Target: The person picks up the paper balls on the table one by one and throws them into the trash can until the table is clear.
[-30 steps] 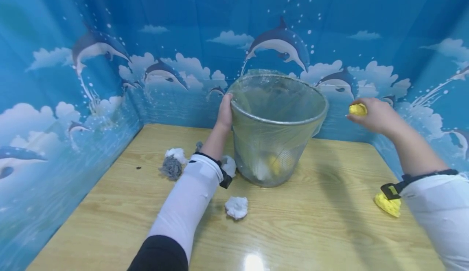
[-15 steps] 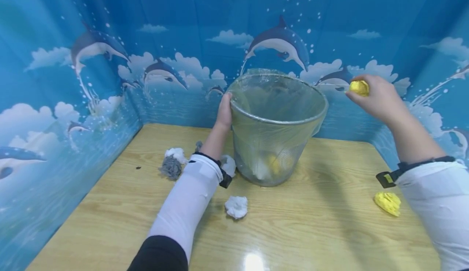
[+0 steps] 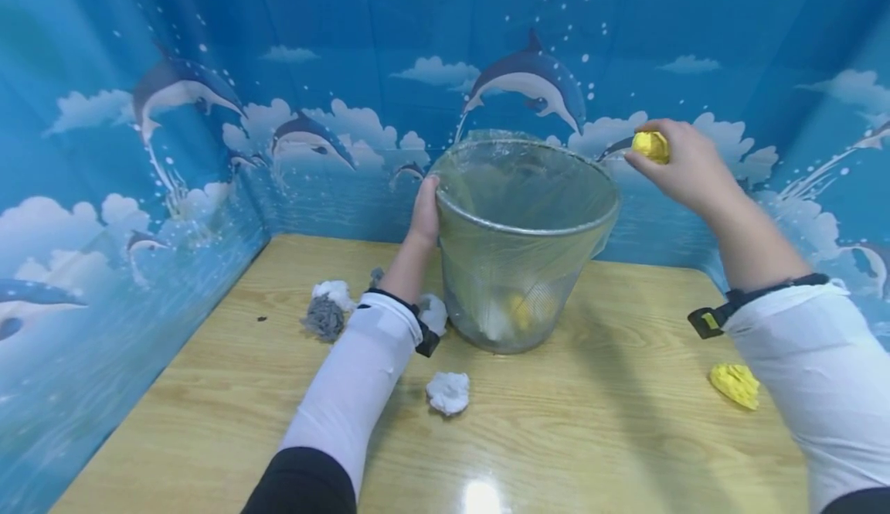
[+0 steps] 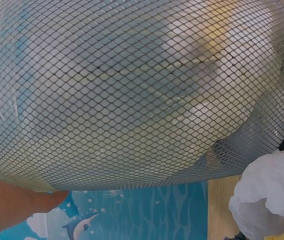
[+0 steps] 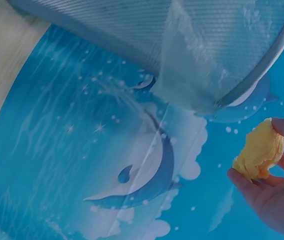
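Observation:
A mesh wastebasket (image 3: 518, 282) lined with a clear plastic bag stands on the table, with white and yellow crumpled paper showing through its lower wall. My left hand (image 3: 426, 212) grips its rim on the left side, thumb at the edge; in the left wrist view part of that hand (image 4: 22, 202) lies against the mesh. Raised to the right of the basket, level with its rim, my right hand (image 3: 684, 162) pinches a crumpled yellow paper ball (image 3: 650, 148) between thumb and fingers. The right wrist view shows the same paper ball (image 5: 261, 150) just outside the rim.
On the wooden table (image 3: 556, 437) lie a white paper ball (image 3: 448, 393) in front of the basket and a yellow one (image 3: 735, 385) at the right. Grey (image 3: 324, 317) and white balls (image 3: 335, 294) sit left of the left forearm. A dolphin-print curtain (image 3: 348, 50) surrounds the table.
My right hand has risen from lower right and moved left toward the basket rim, carrying the yellow paper ball. The left hand and the basket have stayed nearly in place.

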`<action>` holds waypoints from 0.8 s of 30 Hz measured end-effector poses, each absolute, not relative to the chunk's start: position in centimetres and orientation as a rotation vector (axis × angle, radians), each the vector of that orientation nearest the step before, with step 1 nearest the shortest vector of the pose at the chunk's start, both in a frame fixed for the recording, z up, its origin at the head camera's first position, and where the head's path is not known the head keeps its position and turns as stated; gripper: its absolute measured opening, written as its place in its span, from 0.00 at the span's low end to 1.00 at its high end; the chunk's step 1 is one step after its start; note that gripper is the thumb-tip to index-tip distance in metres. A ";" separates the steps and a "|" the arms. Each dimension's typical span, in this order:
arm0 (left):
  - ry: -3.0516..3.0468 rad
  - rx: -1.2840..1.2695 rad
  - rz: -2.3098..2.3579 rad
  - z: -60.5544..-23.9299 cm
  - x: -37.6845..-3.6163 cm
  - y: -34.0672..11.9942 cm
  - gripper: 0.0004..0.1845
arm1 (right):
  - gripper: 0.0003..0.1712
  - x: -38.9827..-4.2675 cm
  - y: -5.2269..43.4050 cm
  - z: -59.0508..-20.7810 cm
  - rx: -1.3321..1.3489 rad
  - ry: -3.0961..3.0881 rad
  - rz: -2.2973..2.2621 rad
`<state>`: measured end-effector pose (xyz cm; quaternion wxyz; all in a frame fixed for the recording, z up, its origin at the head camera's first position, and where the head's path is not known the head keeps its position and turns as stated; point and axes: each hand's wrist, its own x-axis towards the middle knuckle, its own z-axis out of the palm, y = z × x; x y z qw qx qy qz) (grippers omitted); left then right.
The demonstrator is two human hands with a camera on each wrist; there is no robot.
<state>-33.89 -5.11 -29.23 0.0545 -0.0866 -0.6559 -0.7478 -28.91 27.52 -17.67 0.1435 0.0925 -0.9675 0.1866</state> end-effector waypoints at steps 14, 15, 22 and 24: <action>-1.985 -0.251 -2.288 -29.5 -34.0 -5.0 0.18 | 0.33 -29.4 23.0 -18.3 0.419 -2.791 0.586; -1.983 -0.250 -2.292 -29.5 -34.0 -5.0 0.18 | 0.32 -29.4 22.8 -18.3 0.431 -2.786 0.589; -1.981 -0.246 -2.296 -29.4 -34.0 -5.1 0.18 | 0.31 -29.3 21.1 -18.1 0.512 -2.762 0.623; -1.977 -0.242 -2.296 -29.4 -34.0 -5.0 0.18 | 0.31 -29.3 20.8 -18.2 0.548 -2.760 0.649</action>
